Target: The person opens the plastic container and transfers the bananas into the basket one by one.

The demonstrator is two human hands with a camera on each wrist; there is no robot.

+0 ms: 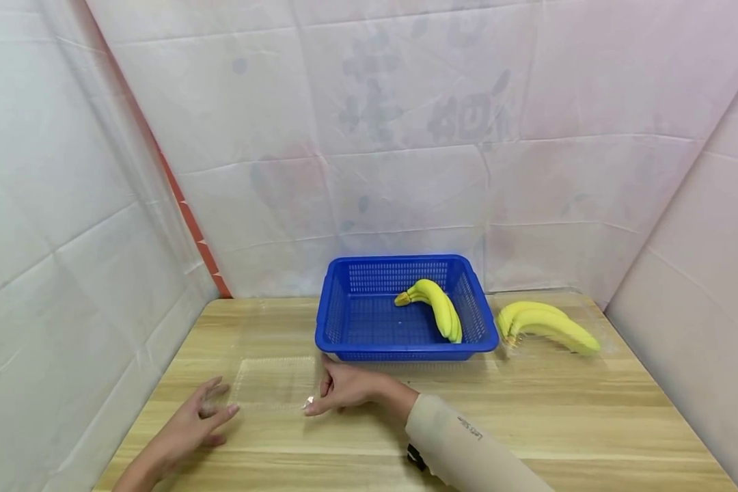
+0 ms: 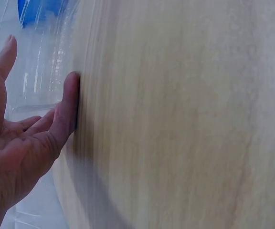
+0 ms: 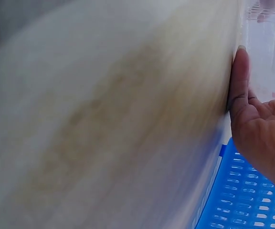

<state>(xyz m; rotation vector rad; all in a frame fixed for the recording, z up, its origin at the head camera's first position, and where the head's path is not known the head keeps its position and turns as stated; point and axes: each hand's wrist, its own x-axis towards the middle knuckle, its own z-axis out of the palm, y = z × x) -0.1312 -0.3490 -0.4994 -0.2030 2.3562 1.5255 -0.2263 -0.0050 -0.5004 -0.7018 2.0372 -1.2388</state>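
Note:
A clear plastic container [image 1: 273,383] lies flat on the wooden table [image 1: 529,410] between my two hands. My left hand [image 1: 212,410] rests at its left edge with relaxed fingers that touch the plastic. In the left wrist view the left hand [image 2: 27,143] lies open with one finger on the table [image 2: 185,119] beside the clear container [image 2: 37,71]. My right hand [image 1: 335,389] sits at the container's right edge, fingertips on the table. The right wrist view shows the right hand [image 3: 257,124] with an open palm and a straight finger pressed to the table [image 3: 104,119].
A blue basket [image 1: 406,352] stands just behind my right hand and holds a banana bunch [image 1: 436,304]. A second banana bunch [image 1: 550,326] lies in clear packaging at the right rear. White sheets wall in the table on the left, back and right.

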